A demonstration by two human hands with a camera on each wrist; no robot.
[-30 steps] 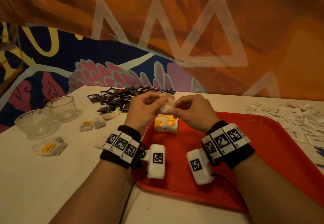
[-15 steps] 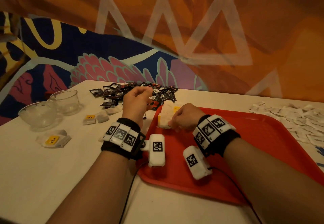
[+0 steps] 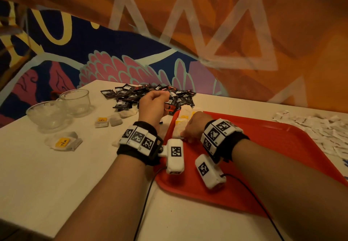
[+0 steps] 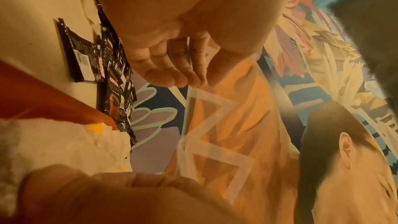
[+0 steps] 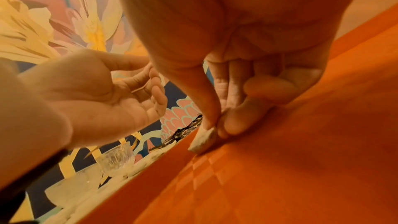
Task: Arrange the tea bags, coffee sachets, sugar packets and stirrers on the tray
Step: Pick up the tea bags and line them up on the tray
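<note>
— What is being shown from the head view?

— A few tea bags (image 3: 181, 123) are being lined up along the far left edge of the tray (image 3: 273, 146). The nearest one is being pinched down by the right hand (image 3: 194, 126). The left hand (image 3: 153, 104) is being held just left of the tray, above the table (image 3: 56, 174), fingers loosely curled. More tea bags (image 3: 63, 142) are lying loose on the left. The dark coffee sachets (image 3: 146, 94) are piled at the far side, the white sugar packets (image 3: 320, 129) at the right. Neither pile is being touched. No stirrers can be made out.

— And from the left wrist?

— The left hand (image 4: 172, 57) is being kept slack, nothing in it. Sachets (image 4: 103, 69) are lying on the table beyond the tray rim (image 4: 43, 105).

— The right wrist?

— A tea bag (image 5: 203, 140) is being pinched between thumb and forefinger of the right hand (image 5: 232, 101) and pressed onto the tray floor (image 5: 301, 159), which is otherwise bare here. The left hand (image 5: 103, 98) is being held beside it, relaxed and empty.

— So how far along?

— Judged early: only some tea bags are being placed; the rest, the sachets, the sugar and any stirrers are being left for later.
</note>
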